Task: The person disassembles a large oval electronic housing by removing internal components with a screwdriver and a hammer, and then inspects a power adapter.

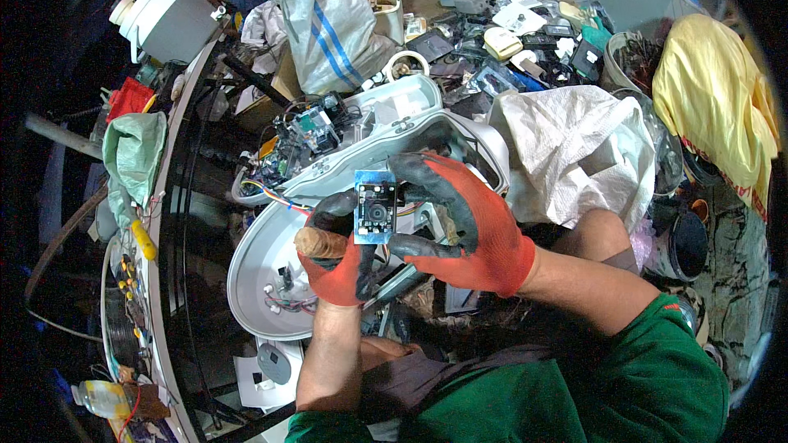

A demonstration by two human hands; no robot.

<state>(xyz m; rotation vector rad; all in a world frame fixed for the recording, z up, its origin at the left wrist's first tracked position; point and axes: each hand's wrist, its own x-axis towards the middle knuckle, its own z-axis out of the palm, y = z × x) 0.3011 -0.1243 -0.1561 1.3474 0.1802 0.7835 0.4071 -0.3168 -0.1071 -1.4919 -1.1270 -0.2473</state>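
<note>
A small circuit board with a round black lens, edged in light blue, is held up in front of me. My left hand, in a red glove with black-coated fingers, is closed on its left and lower edge; one finger shows tan instead of black. My right hand, gloved alike, curls round the other side, with its fingertips at the upper right corner and its thumb at the lower right. Beneath the hands lies a light grey oval casing with thin coloured wires inside. Behind them, another long grey casing is partly hidden.
Circuit boards and wires fill an open casing beyond my left hand. A heap of black and white scrap parts spreads at the back. White sacks and a yellow sack stand right; a black-barred frame runs along the left.
</note>
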